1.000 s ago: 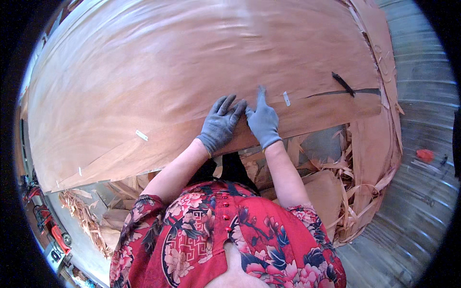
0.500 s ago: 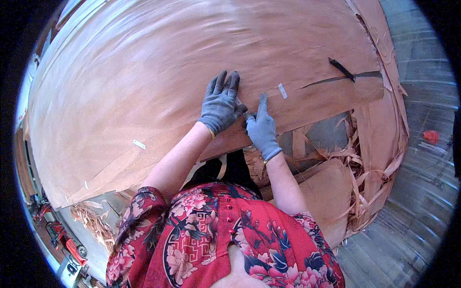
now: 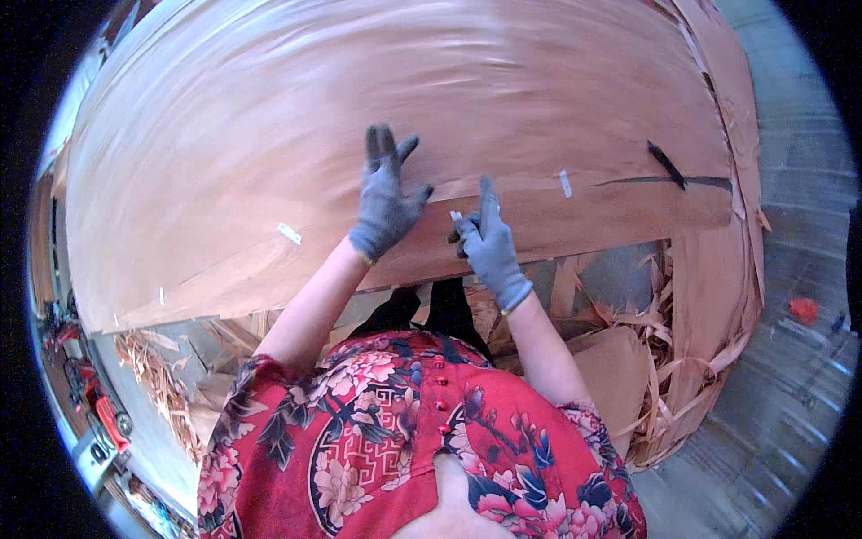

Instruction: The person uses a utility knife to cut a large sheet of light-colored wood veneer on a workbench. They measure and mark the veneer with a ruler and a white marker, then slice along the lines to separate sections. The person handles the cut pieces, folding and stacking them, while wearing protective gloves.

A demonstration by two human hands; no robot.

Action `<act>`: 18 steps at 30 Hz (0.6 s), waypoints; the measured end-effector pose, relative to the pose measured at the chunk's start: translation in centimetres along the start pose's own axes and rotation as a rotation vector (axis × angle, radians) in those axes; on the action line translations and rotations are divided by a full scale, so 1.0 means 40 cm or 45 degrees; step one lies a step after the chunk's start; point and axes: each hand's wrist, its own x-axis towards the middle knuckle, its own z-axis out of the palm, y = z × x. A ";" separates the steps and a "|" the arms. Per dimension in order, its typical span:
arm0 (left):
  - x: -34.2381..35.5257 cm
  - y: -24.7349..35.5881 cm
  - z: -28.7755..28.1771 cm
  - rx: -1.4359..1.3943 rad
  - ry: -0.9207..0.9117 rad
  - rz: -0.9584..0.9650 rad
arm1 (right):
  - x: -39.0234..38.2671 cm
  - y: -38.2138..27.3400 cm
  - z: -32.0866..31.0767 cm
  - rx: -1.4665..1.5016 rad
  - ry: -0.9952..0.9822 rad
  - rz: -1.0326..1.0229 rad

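A broad reddish-brown veneer sheet [image 3: 422, 81] spreads in front of me, with a seam and a dark slit along its near part. My left hand [image 3: 391, 198], in a grey glove, is open over the sheet, fingers apart. My right hand [image 3: 489, 242], also gloved, pinches a small white piece [image 3: 456, 217] near the seam, index finger extended. Short white strips lie on the veneer, one right of my hands [image 3: 566, 183], another to the left [image 3: 289, 234]. A narrow black object [image 3: 666, 163] rests across the slit at the right.
Torn veneer scraps [image 3: 157, 377] lie below the sheet's near edge at left, and more [image 3: 673, 368] at right. Red-and-black machinery [image 3: 108, 418] stands along the far left. A small orange-red object [image 3: 803, 311] is on the grey floor [image 3: 790, 404] at right.
My left hand has moved forward, then leftward away from my right hand, fingers spreading. The white piece in my right hand now shows more clearly.
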 end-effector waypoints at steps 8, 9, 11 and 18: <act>-0.129 -0.058 -0.036 0.370 0.001 -0.123 | 0.129 -0.090 0.126 -0.983 -0.084 -0.134; -0.123 -0.056 -0.023 0.383 0.021 -0.168 | 0.133 -0.090 0.129 -1.087 -0.080 -0.112; -0.104 -0.050 -0.007 0.405 0.086 -0.229 | 0.132 -0.090 0.121 -1.194 -0.116 -0.025; -0.079 -0.027 -0.015 0.370 0.046 -0.389 | 0.047 -0.089 -0.029 -1.304 -0.047 0.173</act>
